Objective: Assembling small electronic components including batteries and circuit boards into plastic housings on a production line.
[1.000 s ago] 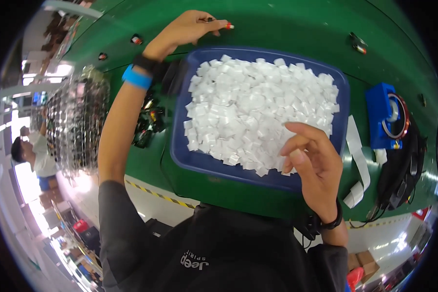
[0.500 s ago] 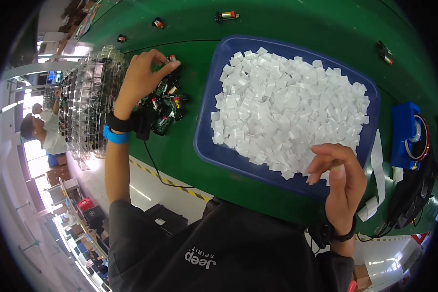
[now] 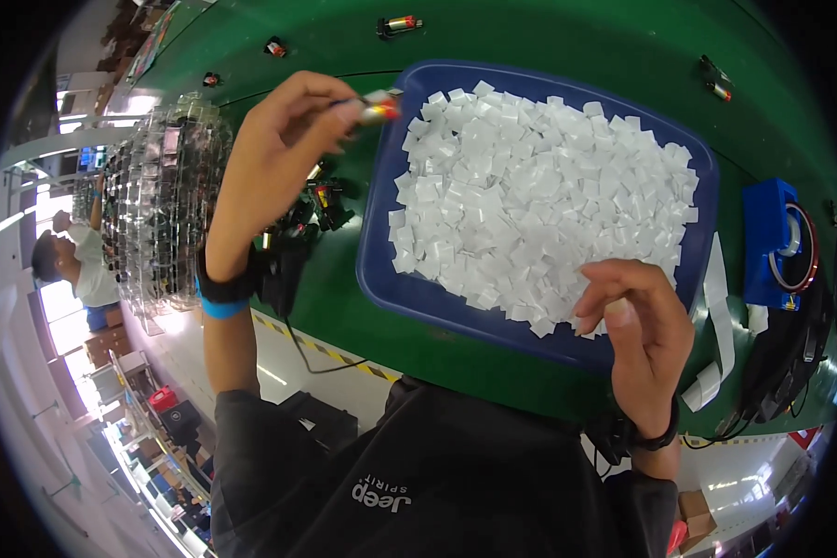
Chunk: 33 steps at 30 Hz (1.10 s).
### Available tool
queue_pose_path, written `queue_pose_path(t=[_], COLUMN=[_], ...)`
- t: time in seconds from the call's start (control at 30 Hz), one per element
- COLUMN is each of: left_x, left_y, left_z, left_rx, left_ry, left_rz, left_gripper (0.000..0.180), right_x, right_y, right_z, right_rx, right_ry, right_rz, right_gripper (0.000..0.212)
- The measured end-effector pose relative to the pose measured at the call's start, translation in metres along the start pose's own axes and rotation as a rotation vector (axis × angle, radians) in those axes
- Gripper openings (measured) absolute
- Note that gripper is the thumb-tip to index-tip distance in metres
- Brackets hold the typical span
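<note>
My left hand (image 3: 284,153) pinches a small battery-and-circuit-board assembly (image 3: 379,108) between thumb and fingers; its red and gold cylinder is smeared by motion. It is near the left rim of a blue plastic tray (image 3: 370,246). Below that hand lies a pile of similar assemblies (image 3: 324,200), partly covered by my wrist and forearm. Many small white square pieces (image 3: 530,205) fill the tray. Over the tray's near right corner hangs my right hand (image 3: 642,335), fingers curled but apart from the thumb, with nothing visible in them.
Single assemblies (image 3: 400,26) lie along the far side of the green table (image 3: 335,316). A blue tape dispenser (image 3: 767,246) stands at the right, by a white strip (image 3: 716,321) and a black bag (image 3: 790,363). Stacked clear plastic trays (image 3: 163,205) rise at left. A person (image 3: 79,256) is beyond.
My left hand has risen from the pile and moved right toward the tray with an assembly in its fingers. The right hand keeps almost the same pose. The whole view has shifted slightly.
</note>
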<state>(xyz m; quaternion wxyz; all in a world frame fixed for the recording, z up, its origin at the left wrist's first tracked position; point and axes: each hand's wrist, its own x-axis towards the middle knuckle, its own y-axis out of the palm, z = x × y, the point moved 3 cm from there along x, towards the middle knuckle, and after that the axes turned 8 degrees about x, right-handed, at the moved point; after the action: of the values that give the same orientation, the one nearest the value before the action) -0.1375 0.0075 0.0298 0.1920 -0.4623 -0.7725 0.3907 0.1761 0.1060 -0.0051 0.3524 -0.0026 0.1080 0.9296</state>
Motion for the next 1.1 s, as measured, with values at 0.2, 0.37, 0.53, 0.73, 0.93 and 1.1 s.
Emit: queue_pose_path(t=[0.2,0.37,0.53,0.73,0.93,1.1], left_x=[-0.029,-0.034,-0.039,-0.039,-0.042,-0.042], left_y=[0.067,0.094,0.104,0.097,0.092,0.091], left_z=[-0.076,-0.093,-0.091,-0.091,-0.091,-0.090], left_rx=[-0.557,-0.716,-0.729,-0.513,-0.402,-0.351], left_ry=[0.049,0.006,0.077,0.213,0.310,0.309], left_rz=[0.459,0.568,0.517,0.431,0.349,0.334], left_gripper=[0.028,0.034,0.037,0.052,0.062,0.060], right_x=[0.006,0.008,0.005,0.007,0.006,0.006], right_y=[0.006,-0.005,-0.008,-0.010,-0.014,-0.013], right_z=[0.000,0.004,0.002,0.001,-0.004,-0.009], right_rx=[0.097,-0.392,-0.443,-0.285,-0.099,0.096], right_ry=[-0.114,-0.393,-0.362,-0.356,-0.252,-0.106], right_rz=[-0.192,-0.016,-0.043,-0.116,-0.062,-0.057], right_gripper=[0.032,0.036,0.033,0.031,0.029,0.026])
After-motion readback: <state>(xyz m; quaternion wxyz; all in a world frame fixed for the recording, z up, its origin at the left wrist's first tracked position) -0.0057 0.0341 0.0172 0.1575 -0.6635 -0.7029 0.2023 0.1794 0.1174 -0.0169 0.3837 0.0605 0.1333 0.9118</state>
